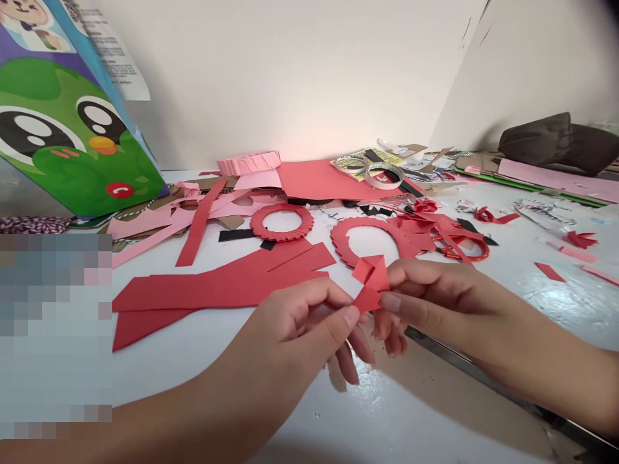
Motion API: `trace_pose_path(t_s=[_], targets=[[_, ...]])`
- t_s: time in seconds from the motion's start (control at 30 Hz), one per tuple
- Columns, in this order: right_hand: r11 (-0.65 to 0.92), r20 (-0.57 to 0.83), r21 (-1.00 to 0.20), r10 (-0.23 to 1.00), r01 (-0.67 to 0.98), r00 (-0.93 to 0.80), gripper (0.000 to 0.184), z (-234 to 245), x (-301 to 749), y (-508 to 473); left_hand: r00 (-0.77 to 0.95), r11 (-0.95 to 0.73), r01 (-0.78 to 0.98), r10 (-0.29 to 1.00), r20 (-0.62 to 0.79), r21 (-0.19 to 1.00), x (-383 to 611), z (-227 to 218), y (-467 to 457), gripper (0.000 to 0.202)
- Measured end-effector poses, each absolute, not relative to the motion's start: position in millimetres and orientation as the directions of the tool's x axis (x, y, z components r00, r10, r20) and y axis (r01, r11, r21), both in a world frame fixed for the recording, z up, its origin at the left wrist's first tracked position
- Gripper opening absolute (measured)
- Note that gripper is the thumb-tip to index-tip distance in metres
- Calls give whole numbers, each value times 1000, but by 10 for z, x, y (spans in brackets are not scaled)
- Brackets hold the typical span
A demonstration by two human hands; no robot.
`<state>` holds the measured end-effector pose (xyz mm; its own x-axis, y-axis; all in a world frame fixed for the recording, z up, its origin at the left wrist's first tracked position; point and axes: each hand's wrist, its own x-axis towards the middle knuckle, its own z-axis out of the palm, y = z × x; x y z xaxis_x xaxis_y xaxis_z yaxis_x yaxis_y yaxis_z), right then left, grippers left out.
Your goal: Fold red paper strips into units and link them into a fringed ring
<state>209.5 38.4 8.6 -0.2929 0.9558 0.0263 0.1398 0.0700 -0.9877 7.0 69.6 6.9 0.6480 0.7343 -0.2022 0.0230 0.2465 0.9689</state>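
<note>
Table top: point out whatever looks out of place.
The green cartoon bag at the far left looks odd: it stands steeply tilted at the end of the table, not upright or lying flat.

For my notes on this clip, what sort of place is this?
Probably a paper-craft workspace: a white table strewn with cut red paper strips, pleated red paper rings and tape rolls.

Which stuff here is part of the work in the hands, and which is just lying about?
Work, by the look of it: left hand, right hand, folded red paper piece, pleated red paper rings, red paper strips.

Lying about: tape rolls, printed green bag, dark pouch.
</note>
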Motion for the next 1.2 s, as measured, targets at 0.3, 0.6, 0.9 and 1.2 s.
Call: trace_pose_path(t_s=[0.3, 0.6, 0.9, 1.2], targets=[[78, 8, -977, 943, 197, -332, 25, 102, 2087, 346, 681, 253, 32, 703, -206, 967, 71, 105, 723, 24], [-41, -63, -997, 933, 71, -354, 32, 58, 2063, 350, 654, 234, 107, 716, -245, 966, 63, 73, 732, 24], [-53, -72, -996, 938, 67, -340, 35, 80, 2064, 369, 653, 179, 134, 724, -223, 975, 76, 90, 727, 18], [-71, -83, -996, 940, 47, -331, 34, 104, 2054, 350, 657, 159, 200, 710, -253, 967, 56, 93, 705, 18]])
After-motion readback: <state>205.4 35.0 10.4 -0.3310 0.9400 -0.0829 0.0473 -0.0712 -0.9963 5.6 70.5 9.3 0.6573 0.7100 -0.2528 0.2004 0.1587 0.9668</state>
